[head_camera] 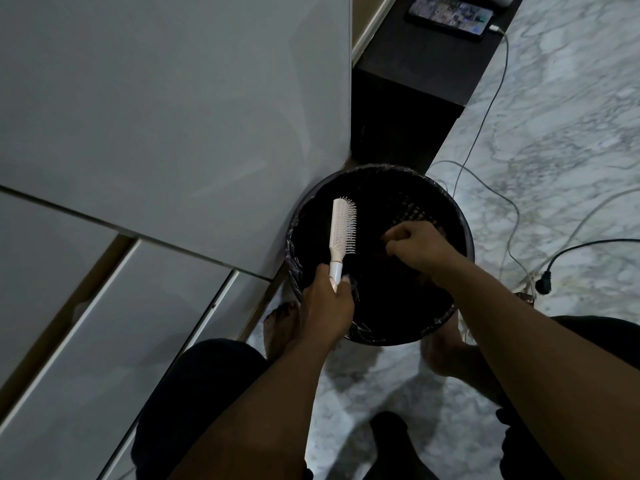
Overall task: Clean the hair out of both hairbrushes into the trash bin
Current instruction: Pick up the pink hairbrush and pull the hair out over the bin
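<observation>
Left hand [327, 306]: clamped on handle of white hairbrush [343, 227], held upright over trash bin [464, 226], bristles facing right. Right hand [417, 245]: fingers curled together above bin; contents, if any, not discernible.

White hairbrush [343, 230] (black trash bin [460, 223])

Left hand [327, 301] grips the white hairbrush [343, 230] by its handle, bristles facing right, over the black trash bin [460, 216]; right hand [415, 245] hovers curled above the bin's opening.
</observation>
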Demonstrator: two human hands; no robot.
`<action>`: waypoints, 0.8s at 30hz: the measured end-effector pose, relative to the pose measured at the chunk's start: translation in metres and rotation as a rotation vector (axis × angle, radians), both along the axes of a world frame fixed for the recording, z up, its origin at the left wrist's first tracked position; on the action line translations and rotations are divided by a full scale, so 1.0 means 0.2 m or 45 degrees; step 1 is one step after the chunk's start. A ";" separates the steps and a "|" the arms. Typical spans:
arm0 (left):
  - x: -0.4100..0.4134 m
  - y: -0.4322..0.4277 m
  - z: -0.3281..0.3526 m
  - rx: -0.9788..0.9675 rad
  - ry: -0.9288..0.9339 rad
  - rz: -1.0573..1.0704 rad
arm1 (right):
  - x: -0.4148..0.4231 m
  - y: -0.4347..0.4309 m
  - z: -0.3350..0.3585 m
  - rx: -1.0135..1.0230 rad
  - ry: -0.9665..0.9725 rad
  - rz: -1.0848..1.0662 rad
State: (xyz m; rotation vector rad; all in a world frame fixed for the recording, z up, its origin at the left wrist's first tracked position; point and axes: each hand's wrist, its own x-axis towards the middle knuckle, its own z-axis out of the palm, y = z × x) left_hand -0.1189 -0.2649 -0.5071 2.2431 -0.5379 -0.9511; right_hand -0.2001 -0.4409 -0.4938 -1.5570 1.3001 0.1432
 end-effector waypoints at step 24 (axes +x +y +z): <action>0.02 0.01 0.00 0.006 -0.021 0.002 | -0.02 -0.09 0.04 0.008 0.017 0.043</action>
